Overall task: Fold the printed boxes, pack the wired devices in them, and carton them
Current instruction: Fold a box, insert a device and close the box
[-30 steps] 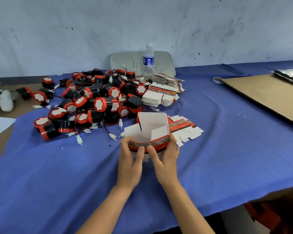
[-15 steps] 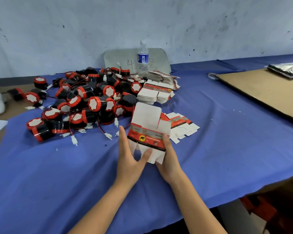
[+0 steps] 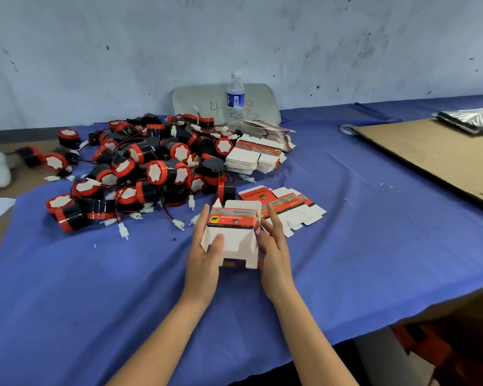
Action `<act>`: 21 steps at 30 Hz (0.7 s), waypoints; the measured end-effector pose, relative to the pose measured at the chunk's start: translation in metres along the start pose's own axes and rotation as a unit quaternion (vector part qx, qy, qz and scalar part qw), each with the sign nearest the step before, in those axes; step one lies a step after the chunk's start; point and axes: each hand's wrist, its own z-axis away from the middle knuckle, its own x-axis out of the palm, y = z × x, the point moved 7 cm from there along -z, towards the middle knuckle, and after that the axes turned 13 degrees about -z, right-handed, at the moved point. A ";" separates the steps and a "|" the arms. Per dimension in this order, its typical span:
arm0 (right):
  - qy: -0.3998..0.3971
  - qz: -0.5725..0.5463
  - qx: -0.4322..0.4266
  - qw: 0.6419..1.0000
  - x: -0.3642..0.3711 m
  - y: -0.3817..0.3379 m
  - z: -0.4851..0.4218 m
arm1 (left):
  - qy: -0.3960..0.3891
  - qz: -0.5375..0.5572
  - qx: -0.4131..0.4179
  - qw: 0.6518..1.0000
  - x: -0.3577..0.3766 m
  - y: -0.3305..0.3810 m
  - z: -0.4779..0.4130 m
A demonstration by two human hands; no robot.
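A small printed box [image 3: 232,229], white with a red and grey band, is held between both hands above the blue cloth. My left hand [image 3: 204,254] grips its left side, thumb pressed on a white bottom flap. My right hand [image 3: 273,252] holds its right side with fingers stretched along the wall. Its bottom flaps stick out toward me. A heap of black-and-red wired devices [image 3: 151,171] lies behind and to the left. A few flat box blanks [image 3: 287,207] lie just right of the box, and stacks of blanks [image 3: 254,157] sit farther back.
A water bottle [image 3: 235,98] stands at the back before a grey board [image 3: 207,104]. A brown cardboard sheet [image 3: 435,157] covers the table's right side, with a silver bag [image 3: 471,121] on its far end. The blue cloth [image 3: 95,288] drops off at the near edge.
The box has been turned over in my hands, so its printed band faces up and the bottom flaps point toward me. Both hands shifted to its sides.
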 end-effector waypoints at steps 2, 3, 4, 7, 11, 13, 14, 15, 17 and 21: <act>-0.003 0.075 -0.036 0.997 -0.001 -0.006 0.005 | -0.037 0.024 -0.047 0.998 0.000 -0.001 -0.001; -0.014 0.117 -0.044 0.992 0.001 -0.009 0.008 | -0.053 0.031 -0.075 0.995 -0.001 0.000 -0.002; -0.034 0.149 -0.045 0.987 0.003 -0.012 0.010 | -0.065 0.036 -0.098 0.992 -0.003 0.003 -0.003; -0.111 0.164 -0.011 0.980 0.010 -0.015 0.019 | -0.092 0.025 -0.140 0.986 -0.011 0.018 -0.010; -0.204 0.152 0.054 0.966 0.018 -0.029 0.040 | -0.143 -0.029 -0.153 0.977 -0.019 0.035 -0.009; -0.230 0.167 0.071 0.956 0.019 -0.041 0.052 | -0.158 -0.036 -0.172 0.972 -0.026 0.042 -0.005; -0.239 0.178 0.074 0.952 0.017 -0.045 0.057 | -0.168 -0.034 -0.186 0.967 -0.028 0.046 -0.002; -0.246 0.190 0.077 0.947 0.017 -0.048 0.061 | -0.176 -0.027 -0.201 0.963 -0.030 0.049 0.001; -0.249 0.214 0.076 0.942 0.018 -0.049 0.067 | -0.188 -0.010 -0.226 0.956 -0.031 0.052 0.007; -0.157 0.260 -0.031 0.952 0.019 -0.050 0.062 | -0.206 0.005 -0.242 0.948 -0.029 0.054 0.020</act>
